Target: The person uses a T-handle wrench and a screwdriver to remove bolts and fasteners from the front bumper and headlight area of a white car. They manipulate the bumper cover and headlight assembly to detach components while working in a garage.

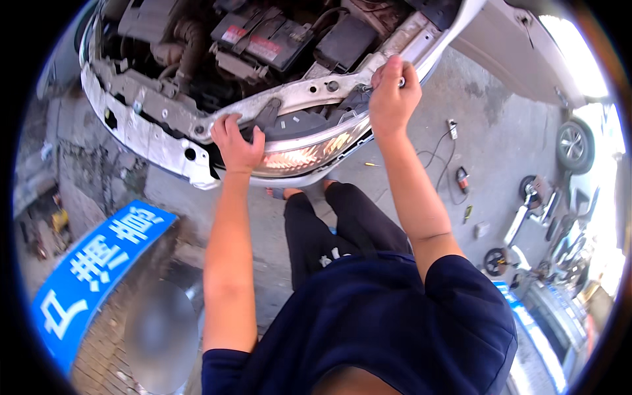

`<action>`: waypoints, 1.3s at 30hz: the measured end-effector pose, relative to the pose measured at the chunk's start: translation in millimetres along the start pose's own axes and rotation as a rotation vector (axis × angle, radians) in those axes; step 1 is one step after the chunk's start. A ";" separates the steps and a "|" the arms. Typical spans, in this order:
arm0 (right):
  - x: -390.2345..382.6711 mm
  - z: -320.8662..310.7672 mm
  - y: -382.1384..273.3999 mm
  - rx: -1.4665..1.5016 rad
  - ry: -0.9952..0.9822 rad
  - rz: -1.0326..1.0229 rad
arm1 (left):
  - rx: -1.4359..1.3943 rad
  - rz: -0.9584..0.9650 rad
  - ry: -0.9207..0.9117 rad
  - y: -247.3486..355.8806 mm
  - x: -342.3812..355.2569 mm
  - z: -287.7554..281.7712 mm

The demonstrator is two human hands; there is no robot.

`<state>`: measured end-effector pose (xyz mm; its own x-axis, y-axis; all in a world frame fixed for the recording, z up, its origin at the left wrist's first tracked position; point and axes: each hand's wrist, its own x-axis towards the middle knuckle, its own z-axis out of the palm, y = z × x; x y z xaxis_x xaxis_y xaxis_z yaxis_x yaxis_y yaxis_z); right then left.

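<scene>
A long headlight sits in the front corner of a white car whose bumper is off. My left hand grips the inner end of the headlight, with bent fingers over its top edge and the thumb apart. At the outer end, my right hand is closed in a fist around a slim hand tool. Only its rounded end shows past my fingers, so its exact kind is hidden. This fist is above the white fender edge, beside the headlight's upper corner.
The open engine bay holds a battery and a black box. The white front crossmember runs left. On the ground lie a corded power tool, a blue sign and a scooter. A car door stands open at right.
</scene>
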<state>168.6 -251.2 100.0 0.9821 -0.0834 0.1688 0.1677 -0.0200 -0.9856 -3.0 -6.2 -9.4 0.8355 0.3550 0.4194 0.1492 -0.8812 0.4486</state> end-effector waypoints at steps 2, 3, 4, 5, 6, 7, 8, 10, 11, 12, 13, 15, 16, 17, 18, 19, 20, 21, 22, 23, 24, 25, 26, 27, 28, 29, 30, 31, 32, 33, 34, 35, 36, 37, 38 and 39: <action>-5.1 -4.4 4.0 0.074 0.037 -0.216 | 0.097 0.011 0.006 12.3 5.9 -7.4; -1.6 -9.2 2.1 0.024 -0.156 -0.039 | 0.144 0.068 0.054 23.3 14.0 -11.9; 16.1 -13.5 2.7 -0.043 -0.399 -0.148 | 0.104 0.019 0.062 37.4 27.1 -17.7; 29.8 -17.4 0.0 -0.054 -0.514 -0.197 | 0.021 0.050 0.090 58.7 40.5 -21.1; 45.4 -20.9 -1.2 -0.004 -0.746 -0.148 | -0.192 -0.168 0.044 83.0 55.3 -24.7; 49.2 -20.9 -1.9 0.055 -0.791 -0.072 | -0.404 -0.070 -0.015 106.0 75.5 -31.6; 54.3 -21.0 -3.5 0.027 -0.844 -0.074 | -0.551 0.076 -0.057 133.3 94.5 -29.4; 39.5 -14.3 -1.0 -0.018 -0.509 -0.179 | -0.359 0.312 -0.213 185.9 129.6 -18.5; 21.3 -6.1 2.3 -0.087 -0.268 -0.246 | -0.247 0.452 -0.301 209.7 144.4 -8.1; 6.8 -6.9 11.1 -0.059 -0.204 -0.203 | -0.217 0.574 -0.338 231.4 153.2 4.0; -11.8 -5.6 17.4 0.109 -0.092 -0.150 | -0.133 0.633 -0.397 248.3 158.9 11.6; -15.9 3.9 31.4 0.118 0.073 -0.147 | -0.198 0.611 -0.500 268.3 163.2 15.8; -17.4 3.7 35.5 0.117 -0.024 -0.069 | -0.232 0.603 -0.556 273.8 166.5 18.8; -6.4 1.5 40.1 0.111 -0.124 0.019 | -0.109 0.673 -0.543 276.1 168.6 20.2; 1.2 1.3 40.0 0.086 -0.288 0.080 | 0.018 0.734 -0.528 275.1 171.8 17.5; 9.4 0.0 38.3 0.183 -0.370 -0.049 | 0.141 0.801 -0.496 272.9 175.1 15.2; 33.7 -3.6 40.6 0.229 -0.514 -0.201 | 0.157 0.757 -0.519 271.0 179.8 15.5; 45.2 -5.2 39.2 0.237 -0.677 -0.311 | 0.115 0.713 -0.537 269.5 185.2 17.4; 50.9 -8.3 37.6 0.519 -0.814 -0.183 | 0.093 0.730 -0.536 267.5 187.1 17.1; 52.0 -6.9 35.3 0.455 -0.739 -0.218 | 0.063 0.733 -0.531 266.4 189.8 18.2; 44.8 -4.6 31.4 0.341 -0.629 -0.186 | 0.048 0.684 -0.530 265.9 191.1 18.8; 37.0 -1.7 31.1 0.179 -0.560 -0.121 | 0.027 0.635 -0.524 266.1 190.1 19.3; 13.8 6.4 23.9 0.176 -0.259 -0.002 | 0.010 0.575 -0.521 266.7 190.2 19.6; -4.0 15.5 18.4 0.220 -0.058 -0.110 | -0.037 0.540 -0.525 268.1 189.4 19.5; -16.0 23.7 15.7 0.162 0.162 -0.206 | -0.076 0.496 -0.547 269.5 186.6 18.6; -25.1 29.5 13.3 0.083 0.342 -0.311 | -0.106 0.414 -0.587 271.0 184.6 16.7; -28.1 30.3 14.9 0.081 0.285 -0.224 | -0.133 0.440 -0.599 272.8 180.3 16.0; -22.9 28.9 17.8 0.063 0.191 -0.142 | -0.170 0.507 -0.603 274.1 176.2 16.0; -14.6 26.7 20.5 0.029 0.037 -0.031 | -0.195 0.529 -0.611 274.8 173.5 15.0; -3.0 14.3 28.0 -0.037 -0.222 0.018 | -0.217 0.555 -0.614 275.0 171.3 13.1; 19.0 5.4 34.8 -0.028 -0.413 -0.120 | -0.231 0.544 -0.609 274.9 172.7 13.5; 37.6 -4.8 41.7 -0.024 -0.659 -0.271 | -0.296 0.531 -0.635 274.4 174.6 13.4; 52.5 -10.8 45.2 0.242 -0.824 -0.271 | -0.238 0.591 -0.641 273.2 174.8 12.7; 62.5 -16.0 48.1 0.509 -0.960 -0.266 | -0.185 0.662 -0.646 272.5 177.1 13.5; 64.3 -15.0 46.0 0.410 -0.999 -0.164 | -0.145 0.642 -0.626 271.9 181.4 15.2; 61.1 -12.8 43.3 0.297 -0.812 -0.176 | -0.097 0.620 -0.605 271.0 185.6 15.5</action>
<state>234.7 -269.9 67.7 0.6788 0.6324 0.3732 0.2266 0.3030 -0.9256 200.7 -184.0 177.8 0.8926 -0.4313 0.1311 -0.4485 -0.8201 0.3553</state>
